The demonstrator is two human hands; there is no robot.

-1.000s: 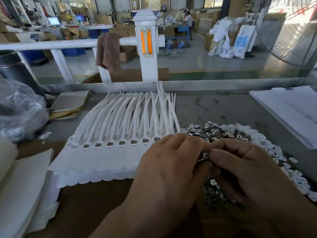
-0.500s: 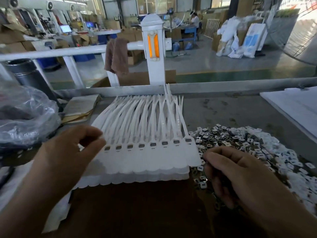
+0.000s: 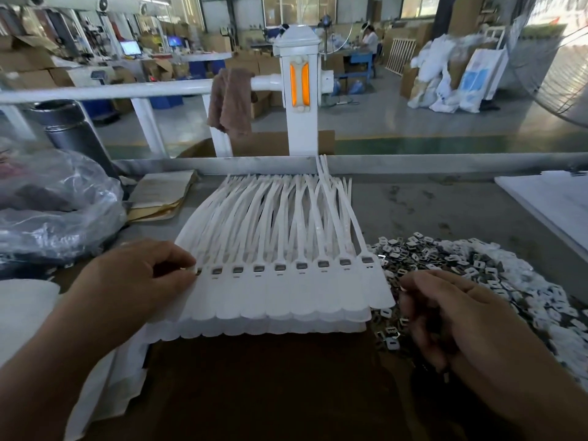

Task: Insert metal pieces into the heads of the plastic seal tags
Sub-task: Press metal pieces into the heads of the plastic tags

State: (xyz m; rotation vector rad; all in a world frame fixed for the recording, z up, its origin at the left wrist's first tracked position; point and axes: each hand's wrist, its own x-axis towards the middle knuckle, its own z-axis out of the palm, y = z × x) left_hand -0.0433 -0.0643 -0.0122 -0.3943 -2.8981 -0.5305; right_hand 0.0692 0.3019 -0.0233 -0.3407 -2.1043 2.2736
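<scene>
Left hand (image 3: pixel 136 281) pinched the nine-o'clock tag head (image 3: pixel 201 272); right hand (image 3: pixel 461 319) grip unclear, over three-o'clock metal pieces (image 3: pixel 413 253); a tilted one might jam.

Left grip (image 3: pixel 127 281) pinches thumb to forefinger, palm down; right grip (image 3: pixel 451 319) hovers, fingers curled under.

Factory floor (image 3: pixel 397 122), white railing (image 3: pixel 111 90), cardboard boxes (image 3: pixel 25 68)

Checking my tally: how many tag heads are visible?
9: eight tag heads side by side between the left hand and the metal pieces, a ninth half under its fingertips. More may be hidden.
</scene>
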